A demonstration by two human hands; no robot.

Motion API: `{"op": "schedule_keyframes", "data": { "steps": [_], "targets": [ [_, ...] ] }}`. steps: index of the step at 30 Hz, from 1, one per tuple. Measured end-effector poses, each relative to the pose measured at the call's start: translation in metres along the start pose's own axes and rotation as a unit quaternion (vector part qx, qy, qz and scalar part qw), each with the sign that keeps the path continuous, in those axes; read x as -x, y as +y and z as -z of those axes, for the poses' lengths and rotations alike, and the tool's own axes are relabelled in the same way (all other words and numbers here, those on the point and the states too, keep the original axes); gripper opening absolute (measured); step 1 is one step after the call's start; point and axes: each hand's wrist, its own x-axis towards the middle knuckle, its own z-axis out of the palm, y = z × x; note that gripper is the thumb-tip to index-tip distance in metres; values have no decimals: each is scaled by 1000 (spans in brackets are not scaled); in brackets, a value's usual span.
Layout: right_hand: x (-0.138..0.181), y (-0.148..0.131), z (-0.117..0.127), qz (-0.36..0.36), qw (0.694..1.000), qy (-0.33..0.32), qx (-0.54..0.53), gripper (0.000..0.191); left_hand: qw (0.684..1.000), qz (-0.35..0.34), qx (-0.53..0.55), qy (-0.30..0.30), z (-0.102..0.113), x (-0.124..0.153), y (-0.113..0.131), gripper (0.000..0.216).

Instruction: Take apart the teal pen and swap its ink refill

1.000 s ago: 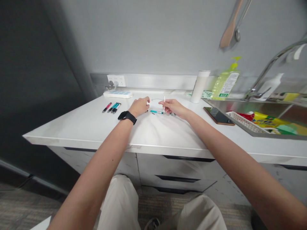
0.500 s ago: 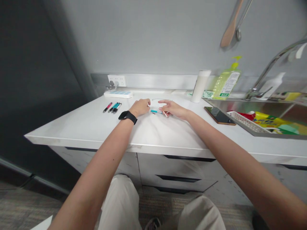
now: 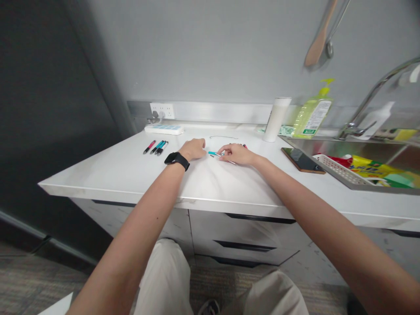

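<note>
Change since the earlier frame: right hand no longer holds the thin white stick upright; it now lies low on the counter with its fingers curled down, and the left hand has barely shifted.
Left hand: left hand rests on the white countertop in a loose fist, knuckles up, a black smartwatch on the wrist; what its fingertips grip, if anything, cannot be told.
Right hand: fingers pressed together over small pen parts; a thin pale rod pokes out from under it toward the viewer, but whether it is pinched cannot be told.
Teal pen piece: a short teal pen barrel lies flat between the two hands, touching or just beside both sets of fingertips.
Other pens: a pink pen and a cluster of teal and black pens lie side by side, well to the left of the left hand.
Behind the hands: a white power strip against the wall, a thin curved wire on the counter.
Right side: a white cylindrical bottle, a green soap pump bottle, a dark smartphone lying flat, and a steel sink with a white basket.
</note>
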Motion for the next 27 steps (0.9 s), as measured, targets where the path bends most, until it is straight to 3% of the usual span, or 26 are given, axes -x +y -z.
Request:
{"op": "schedule_keyframes", "data": {
  "steps": [8, 14, 22, 27],
  "targets": [
    [-1, -1, -4, 13, 998, 31, 52, 27, 1000, -6, -5, -4, 1, 1, 1, 32],
    [-4, 4, -5, 50, 987, 107, 113, 21, 1000, 2, 9, 15, 1, 0, 1, 30],
    [0, -1, -2, 21, 991, 55, 122, 22, 1000, -4, 3, 2, 0, 0, 0, 30],
    [0, -1, -1, 24, 988, 58, 140, 21, 998, -63, 11, 29, 3, 3, 5, 30]
  ]
}}
